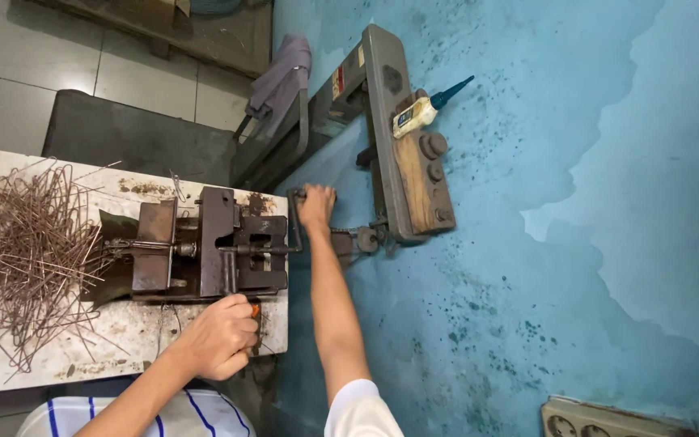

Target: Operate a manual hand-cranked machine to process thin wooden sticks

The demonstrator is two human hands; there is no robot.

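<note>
The vise-like machine (pixel 204 255) sits on the surface (pixel 123 340) at the centre. The pile of metal rods (pixel 22 251) lies at its 9 o'clock. At its 3 o'clock the crank handle (pixel 294 222) sticks out past the surface edge, with the right hand (pixel 315 206) on it. The left hand (pixel 220 336) is at 6 o'clock. The glue bottle (pixel 422 109) lies on a wooden block (pixel 416 182) at 2 o'clock

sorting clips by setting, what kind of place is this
Probably a small metalworking workshop: a rusty hand-cranked bending jig on a worn bench, a heap of bent wire rods, an oil bottle.
</note>
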